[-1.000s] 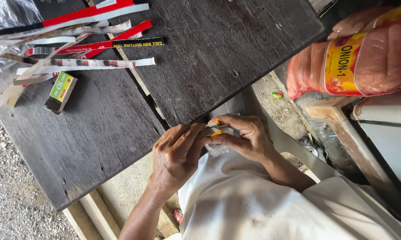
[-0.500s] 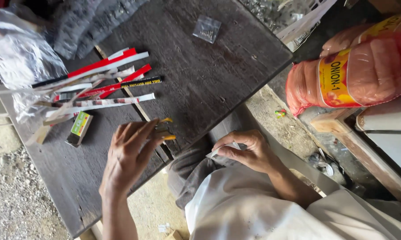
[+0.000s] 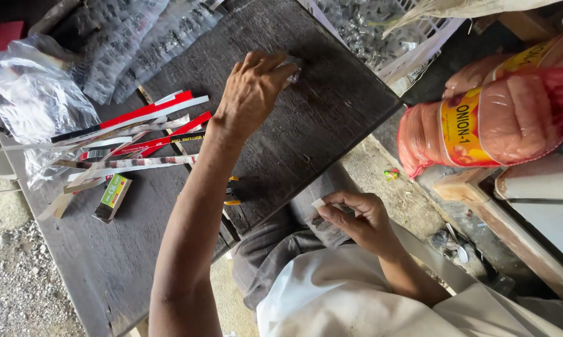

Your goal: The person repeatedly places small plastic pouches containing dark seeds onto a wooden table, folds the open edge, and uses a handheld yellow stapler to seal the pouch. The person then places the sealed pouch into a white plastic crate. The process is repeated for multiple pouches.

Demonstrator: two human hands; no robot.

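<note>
Left hand (image 3: 251, 93) has reached out from the strips to the small clear packet (image 3: 292, 65) at 12 o'clock on the table (image 3: 331, 125).
Its grip is closed down over the packet, fingertips pinching it against the dark wood. Right hand (image 3: 362, 218), at 4 o'clock over the lap, pinches a small white slip (image 3: 319, 203) between thumb and fingers. Red and white strips (image 3: 138, 134) and a small green box (image 3: 113, 196) lie at 9 o'clock; a yellow-handled tool (image 3: 232, 190) shows beside the forearm.
</note>
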